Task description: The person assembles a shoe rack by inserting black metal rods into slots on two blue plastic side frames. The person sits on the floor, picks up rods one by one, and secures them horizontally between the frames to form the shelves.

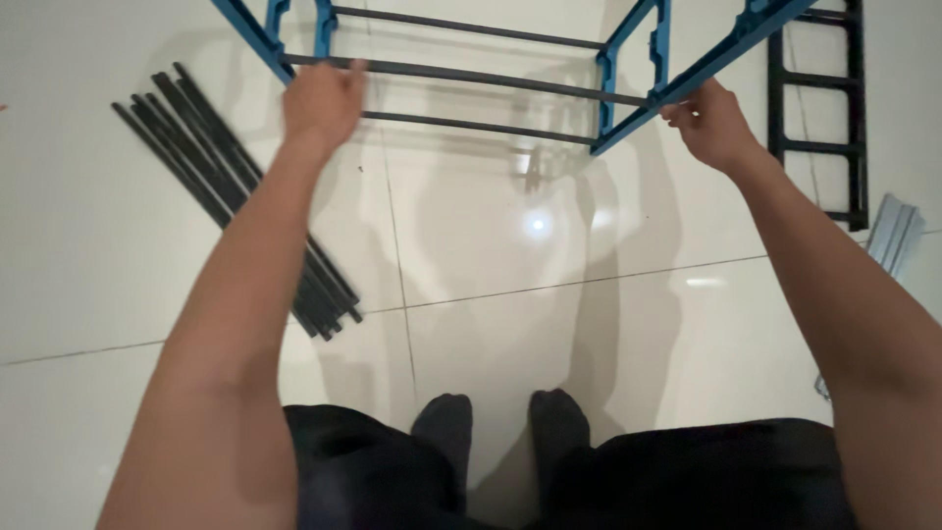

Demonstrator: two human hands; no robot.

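A rack frame with blue plastic side pieces (628,59) and dark metal rods (471,77) stands on the white tiled floor in front of me. My left hand (322,98) grips the near rod by the left blue side piece (257,37). My right hand (711,123) is closed on the lower end of the right blue side piece (687,80). Both arms reach forward over my legs and dark-socked feet (500,417).
A bundle of loose dark rods (235,201) lies on the floor at the left. A black ladder-like frame (819,108) lies at the right, with grey ribbed strips (891,236) beside it. Tile joints cross the glossy floor.
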